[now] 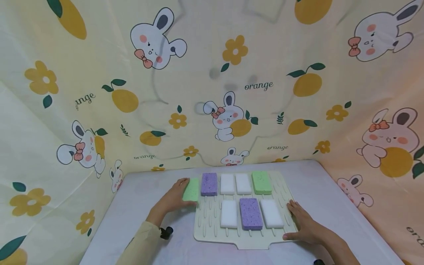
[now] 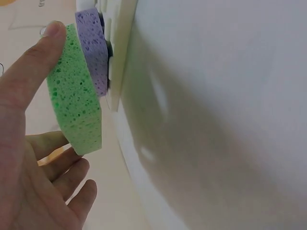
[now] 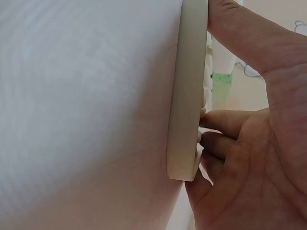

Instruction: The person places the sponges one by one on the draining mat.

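My left hand [image 1: 173, 198] pinches a light green sponge [image 2: 74, 91] between thumb and index finger, the other fingers loosely bent below. The sponge is held at the left edge of a pale ribbed drying mat [image 1: 214, 236], beside a purple sponge [image 1: 209, 184] in the back row. On the mat's right edge rests my right hand [image 1: 308, 225], thumb and fingers spread and touching the rim. Further sponges lie on the mat: a white sponge [image 1: 227, 184] and a green sponge [image 1: 261, 182] at the back, another purple sponge [image 1: 250, 214] in front between two white ones.
A white-covered table [image 1: 132, 200] carries the mat. Behind and at both sides hangs a cream cloth [image 1: 198, 66] printed with rabbits and oranges. A small black object [image 1: 166, 232] sits at my left wrist.
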`<state>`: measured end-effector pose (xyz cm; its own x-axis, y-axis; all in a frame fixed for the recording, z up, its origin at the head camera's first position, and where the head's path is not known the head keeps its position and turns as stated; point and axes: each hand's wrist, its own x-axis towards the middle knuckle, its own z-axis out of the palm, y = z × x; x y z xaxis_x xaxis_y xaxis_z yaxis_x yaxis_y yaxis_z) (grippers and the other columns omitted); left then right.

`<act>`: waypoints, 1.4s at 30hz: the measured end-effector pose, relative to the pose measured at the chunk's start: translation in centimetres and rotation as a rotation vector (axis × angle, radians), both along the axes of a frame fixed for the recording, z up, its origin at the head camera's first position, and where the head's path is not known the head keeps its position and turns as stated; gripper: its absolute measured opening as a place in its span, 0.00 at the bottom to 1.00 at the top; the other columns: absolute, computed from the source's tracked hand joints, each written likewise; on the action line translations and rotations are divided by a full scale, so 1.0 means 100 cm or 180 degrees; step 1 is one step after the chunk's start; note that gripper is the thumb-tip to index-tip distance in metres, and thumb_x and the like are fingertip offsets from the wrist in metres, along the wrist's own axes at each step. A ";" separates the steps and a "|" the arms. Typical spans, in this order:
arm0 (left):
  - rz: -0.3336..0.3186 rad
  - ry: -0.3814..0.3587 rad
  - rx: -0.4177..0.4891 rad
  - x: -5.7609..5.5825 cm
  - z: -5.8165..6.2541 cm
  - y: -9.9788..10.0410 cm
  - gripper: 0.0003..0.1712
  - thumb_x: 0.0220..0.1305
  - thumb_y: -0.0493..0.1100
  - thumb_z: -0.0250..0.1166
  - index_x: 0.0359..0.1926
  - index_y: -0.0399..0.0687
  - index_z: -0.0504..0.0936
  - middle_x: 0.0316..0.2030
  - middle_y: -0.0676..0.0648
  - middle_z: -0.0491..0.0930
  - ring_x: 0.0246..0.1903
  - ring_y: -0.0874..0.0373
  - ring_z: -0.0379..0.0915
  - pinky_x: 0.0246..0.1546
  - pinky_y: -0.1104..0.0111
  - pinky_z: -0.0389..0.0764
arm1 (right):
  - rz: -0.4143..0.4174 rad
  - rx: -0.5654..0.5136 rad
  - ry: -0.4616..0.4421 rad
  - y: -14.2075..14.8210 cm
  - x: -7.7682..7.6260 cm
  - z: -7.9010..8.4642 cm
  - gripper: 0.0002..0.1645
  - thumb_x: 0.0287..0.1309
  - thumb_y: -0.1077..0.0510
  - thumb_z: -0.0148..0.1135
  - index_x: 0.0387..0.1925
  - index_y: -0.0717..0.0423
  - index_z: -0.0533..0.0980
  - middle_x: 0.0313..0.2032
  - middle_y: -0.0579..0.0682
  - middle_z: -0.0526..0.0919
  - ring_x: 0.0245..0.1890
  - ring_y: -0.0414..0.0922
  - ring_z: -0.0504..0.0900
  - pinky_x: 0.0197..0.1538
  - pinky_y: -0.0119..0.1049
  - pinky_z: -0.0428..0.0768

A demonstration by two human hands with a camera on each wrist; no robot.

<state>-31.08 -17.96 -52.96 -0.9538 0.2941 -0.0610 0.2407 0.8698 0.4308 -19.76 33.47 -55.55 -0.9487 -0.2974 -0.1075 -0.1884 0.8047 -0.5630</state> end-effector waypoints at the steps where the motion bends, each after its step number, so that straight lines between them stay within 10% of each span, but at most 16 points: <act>1: -0.0014 0.0014 0.0008 0.002 0.000 0.001 0.72 0.51 0.73 0.80 0.85 0.43 0.57 0.83 0.37 0.56 0.80 0.37 0.58 0.77 0.43 0.67 | 0.0007 0.0010 0.0009 0.000 0.000 0.000 0.77 0.46 0.39 0.87 0.79 0.79 0.52 0.79 0.81 0.45 0.78 0.80 0.43 0.76 0.79 0.50; 42: -0.0661 0.0308 -0.0244 0.059 0.002 0.047 0.70 0.54 0.75 0.77 0.82 0.38 0.61 0.77 0.34 0.64 0.73 0.37 0.68 0.72 0.46 0.75 | 0.0002 -0.0059 -0.0036 0.002 -0.001 -0.003 0.77 0.46 0.40 0.87 0.79 0.78 0.52 0.80 0.80 0.44 0.78 0.80 0.43 0.76 0.79 0.49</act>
